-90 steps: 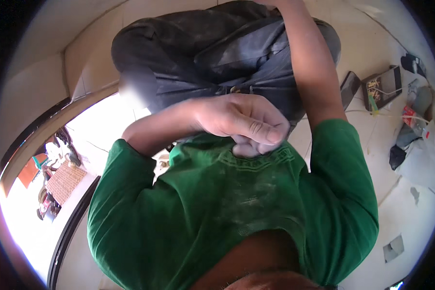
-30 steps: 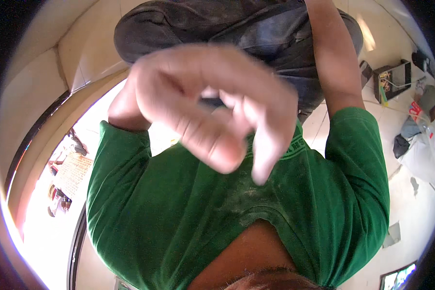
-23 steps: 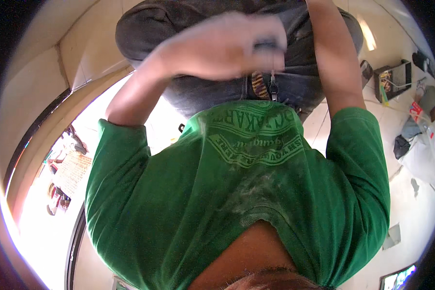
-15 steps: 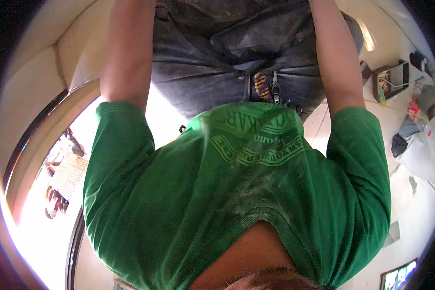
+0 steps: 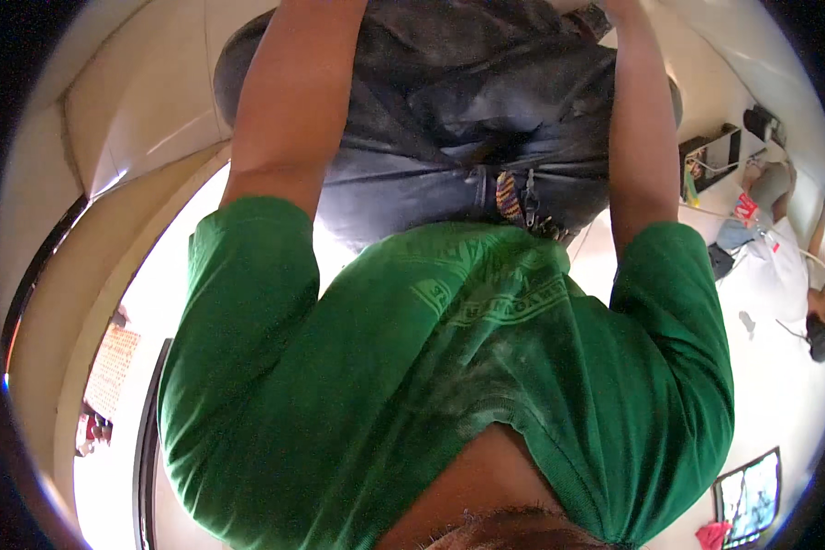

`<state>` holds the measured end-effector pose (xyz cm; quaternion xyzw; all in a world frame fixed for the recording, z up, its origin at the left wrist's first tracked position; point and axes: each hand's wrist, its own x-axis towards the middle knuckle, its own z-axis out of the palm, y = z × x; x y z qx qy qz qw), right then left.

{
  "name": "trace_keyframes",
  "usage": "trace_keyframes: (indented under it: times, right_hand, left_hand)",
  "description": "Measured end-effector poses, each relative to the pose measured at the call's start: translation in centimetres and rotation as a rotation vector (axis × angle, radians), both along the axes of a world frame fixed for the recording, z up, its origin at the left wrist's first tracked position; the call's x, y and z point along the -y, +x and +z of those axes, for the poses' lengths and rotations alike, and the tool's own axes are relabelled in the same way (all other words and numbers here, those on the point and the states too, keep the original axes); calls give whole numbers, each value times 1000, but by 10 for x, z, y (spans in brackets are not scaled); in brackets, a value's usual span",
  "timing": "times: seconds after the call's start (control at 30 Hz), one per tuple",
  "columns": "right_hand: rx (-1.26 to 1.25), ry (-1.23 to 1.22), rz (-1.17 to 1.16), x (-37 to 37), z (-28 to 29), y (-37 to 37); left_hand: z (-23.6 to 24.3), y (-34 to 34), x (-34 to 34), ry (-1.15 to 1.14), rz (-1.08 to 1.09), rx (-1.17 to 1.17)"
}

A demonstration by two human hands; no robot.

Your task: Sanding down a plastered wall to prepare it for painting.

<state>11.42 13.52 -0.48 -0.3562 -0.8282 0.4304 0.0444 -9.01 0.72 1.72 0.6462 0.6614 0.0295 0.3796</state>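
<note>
My left hand is beyond the top edge, with only its forearm showing over my dark trousers (image 5: 467, 101). My right hand (image 5: 612, 11) is barely visible at the top edge, its fingers hidden; what it holds, if anything, I cannot make out. A small dark object (image 5: 587, 23) lies beside it, too unclear to name. At my waist, below both arms, hang a multicoloured woven strap (image 5: 509, 197) and a metal zipper pull, above my green shirt (image 5: 385, 385).
A doorway at the left shows a woven panel (image 5: 112, 359). On the right floor are a black open box (image 5: 710, 151), cables, white bags (image 5: 770, 257) and a dark object (image 5: 822, 341). A lit screen (image 5: 748, 495) stands at lower right.
My left hand swung up and forward from across my body and out past the top edge; its forearm then shifted rightward. The surroundings have shifted slightly, with more visible at lower right.
</note>
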Motion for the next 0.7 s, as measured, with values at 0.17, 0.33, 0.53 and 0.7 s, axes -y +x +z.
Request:
trace_keyframes:
  times: [0.17,0.33,0.53,0.7]
  right_hand:
    - [-156,-125,-302,-37,10,34]
    - [-54,145,-578,-114,49,57]
    - [-82,271,-209,-147,39,39]
    - [-243,100,-377,-118,7,34]
  left_hand:
    - [-10,-5,6,40,239,-106]
    - [-17,-7,0,-42,214,80]
    - [-46,-4,-2,278,196,0]
    - [-51,-8,-4,144,205,-65]
